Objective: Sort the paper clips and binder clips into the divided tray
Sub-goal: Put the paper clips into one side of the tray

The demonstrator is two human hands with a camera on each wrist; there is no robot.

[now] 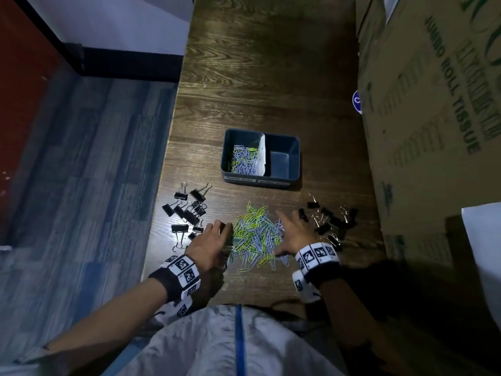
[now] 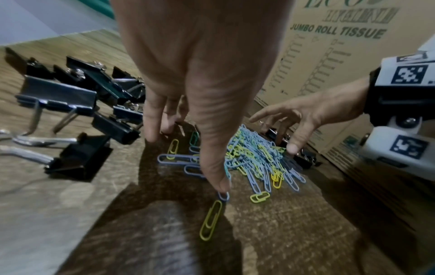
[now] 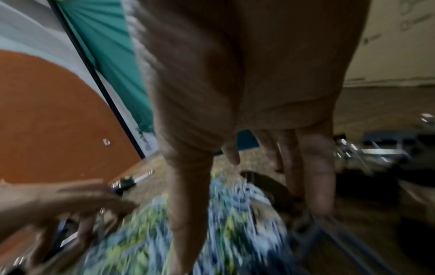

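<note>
Desk: dark wood with a strong wavy grain, running up the middle of the head view.
Tray: dark blue plastic, rectangular with rounded corners, at frame centre; one white divider splits it into two compartments. The left compartment holds a heap of paper clips, the right one shows only its bare floor. Two small labels sit on its near wall, too small to read.
Paper clips: thin coated wire loops in yellow-green, pale blue and lilac, too many to count, heaped loosely below the tray between the two hands; a few strays lie at the lower edge of the heap.
Left binder clips: black folded metal with silver wire handles, roughly ten, scattered left of the heap.
Right binder clips: same make, smaller-looking, roughly ten, right of the heap; exact count unclear in the dim light.
Left hand: at the left edge of the heap, fingers straight and pointed down, thumb tip touching a blue clip; it grips nothing.
Right hand: at the right edge of the heap, fingers spread wide and reaching down, holding nothing visible; its wrist view is blurred.
Cardboard box: brown, printed in green "JUMBO ROLL TISSUE", along the right of the frame.
</note>
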